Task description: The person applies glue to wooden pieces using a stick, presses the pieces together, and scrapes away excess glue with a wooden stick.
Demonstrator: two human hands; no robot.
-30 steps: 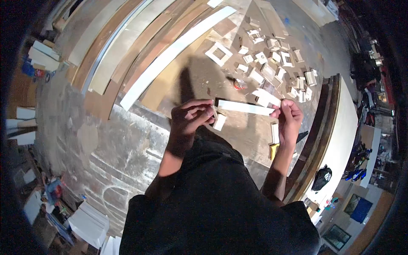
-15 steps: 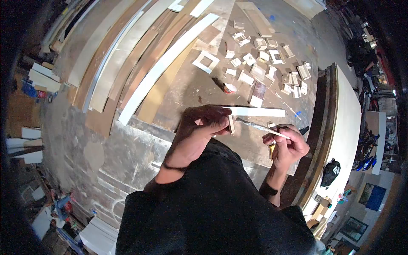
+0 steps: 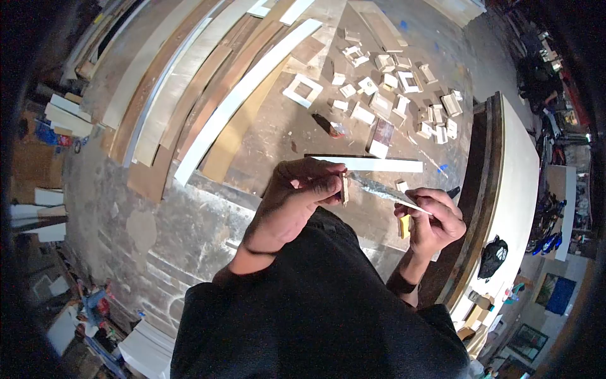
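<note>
My left hand (image 3: 303, 196) is closed on a small wooden piece (image 3: 344, 188), held upright between thumb and fingers. Pinched in my right hand (image 3: 437, 218) is a thin pale stick (image 3: 410, 204); its far part looks shiny and whitish and reaches toward the wooden piece. Whether its tip touches the piece I cannot tell. Beyond the hands a white strip (image 3: 379, 165) lies on the work surface (image 3: 278, 136). Just left of my right hand is a yellow object (image 3: 404, 226), partly hidden.
Several small wooden blocks and frames (image 3: 381, 104) lie scattered beyond the hands, with a square frame (image 3: 302, 90) and a small red-and-white container (image 3: 337, 130). Long boards (image 3: 246, 104) stretch across the upper left. A raised white panel (image 3: 505, 189) with a black bag (image 3: 493, 258) stands at right.
The white strip is out of my right hand and lies on the surface. That hand now has the thin stick. The small wooden piece in my left hand has turned upright.
</note>
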